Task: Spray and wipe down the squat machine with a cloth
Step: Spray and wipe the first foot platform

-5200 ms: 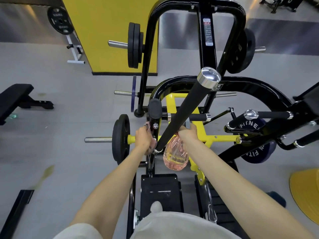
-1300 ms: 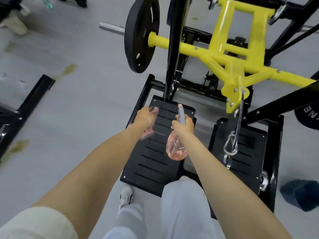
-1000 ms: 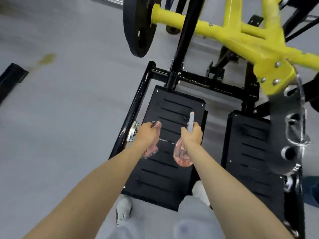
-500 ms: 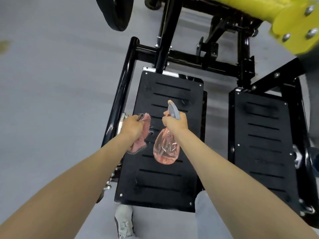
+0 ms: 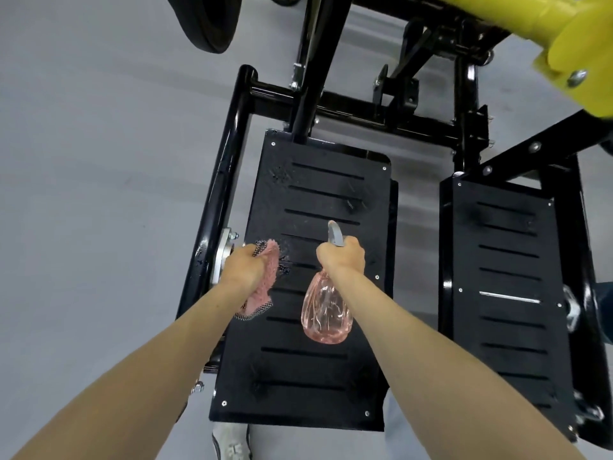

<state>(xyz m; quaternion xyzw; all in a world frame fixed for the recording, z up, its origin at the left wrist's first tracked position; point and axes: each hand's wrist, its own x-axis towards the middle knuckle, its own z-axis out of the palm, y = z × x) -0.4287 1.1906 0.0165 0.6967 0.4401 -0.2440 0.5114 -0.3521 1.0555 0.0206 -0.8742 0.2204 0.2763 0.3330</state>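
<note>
Below me lies the squat machine's left black slotted footplate [image 5: 318, 370], with the right footplate [image 5: 507, 260] beside it. My left hand [image 5: 243, 268] grips a bunched pink cloth [image 5: 263, 287] over the left edge of the left plate. My right hand [image 5: 341, 257] holds a clear pink spray bottle [image 5: 326, 313] by its neck, grey nozzle pointing forward over the plate's middle. Droplets show on the plate near its far corner.
The black tubular frame [image 5: 225, 167] runs along the left plate and across the back. A yellow lever arm [image 5: 570, 51] hangs at the upper right and a black weight plate [image 5: 209, 21] at the top. My shoe [image 5: 232, 443] stands on the grey floor.
My view has dropped from the machine's handles to the footplates and closed in. Both hands moved down over the left footplate, still holding cloth and bottle.
</note>
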